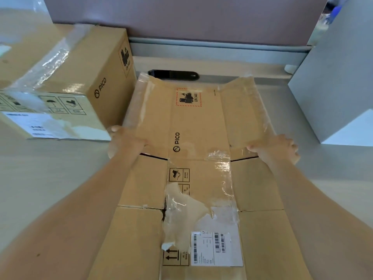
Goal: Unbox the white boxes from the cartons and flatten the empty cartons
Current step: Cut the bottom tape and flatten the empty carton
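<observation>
**One carton down flat, one still sealed**

One carton lies opened out and nearly flat in front of me, running from the near edge of the bench toward the back. My left hand grips its left side flap, fingers curled over the edge; my right hand grips the right side flap the same way, thumb on top. Both hands are clamped on cardboard, about level with each other, at the fold line across the middle. The far panel tilts up a little, so I judge the flattening is nearly finished but not pressed home. Torn tape and a shipping label cling to the near panel.

At the bench's left side a second carton stands whole, its top seam taped shut: that one is left to open, empty and flatten. At the right edge stands a pale box, probably one of the white boxes already taken out. A dark object lies by the back edge; I cannot tell what it is.
</observation>
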